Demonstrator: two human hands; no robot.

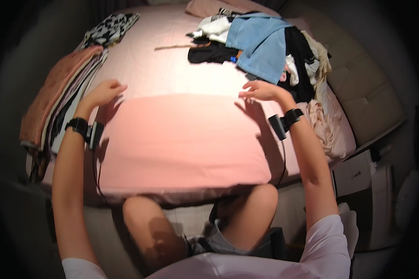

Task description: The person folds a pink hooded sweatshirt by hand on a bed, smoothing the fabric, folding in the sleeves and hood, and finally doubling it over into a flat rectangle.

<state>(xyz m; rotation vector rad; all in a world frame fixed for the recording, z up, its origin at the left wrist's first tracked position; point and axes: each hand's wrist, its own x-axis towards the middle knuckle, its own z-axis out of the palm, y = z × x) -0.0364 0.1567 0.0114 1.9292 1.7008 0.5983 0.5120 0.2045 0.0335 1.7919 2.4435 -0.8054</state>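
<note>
A flat pink cloth-covered rectangle (181, 139), which could be a pillow, lies on the bed in front of my knees. My left hand (106, 92) hovers by its far left corner, loosely curled and holding nothing. Beyond the far right corner is my right hand (263, 91), its fingers apart and nothing in them. Just past that hand, a light blue denim garment (265, 42) lies on a heap of clothes. To the left of my left hand, a stack of folded garments (63, 90) has a salmon-coloured piece on top.
A black-and-white patterned garment (111, 29) lies at the far left of the pink bed sheet (139, 66). A hanger (174, 46) pokes out of the heap. Crumpled pale pink cloth (324, 129) sits near the padded headboard (363, 87). A white drawer unit (352, 174) stands at right.
</note>
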